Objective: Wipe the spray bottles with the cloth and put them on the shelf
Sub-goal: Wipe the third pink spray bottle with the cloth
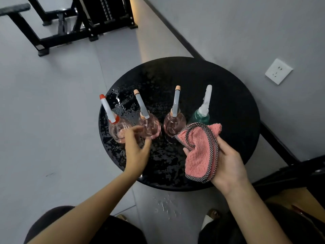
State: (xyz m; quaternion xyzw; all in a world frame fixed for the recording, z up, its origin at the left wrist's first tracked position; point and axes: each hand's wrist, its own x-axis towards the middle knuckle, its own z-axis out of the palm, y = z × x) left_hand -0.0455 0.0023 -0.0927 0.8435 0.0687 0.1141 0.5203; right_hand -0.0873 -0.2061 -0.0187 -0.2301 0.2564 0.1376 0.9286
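Wet round black tabletop (228, 103) bearing four upright plastic spray bottles (173, 127) in a row.
Three are clear pink, beside a green bottle (200, 116); left hand (136, 150) loose-fingered by the leftmost two, right hand (228, 164) gripping a fluffy pink cloth (200, 155).

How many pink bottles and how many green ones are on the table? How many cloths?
Pink spray bottles: 3
Green spray bottle: 1
Pink cloth: 1
Total: 5

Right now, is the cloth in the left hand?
No, the right hand grips the pink cloth, and the left hand holds no cloth.
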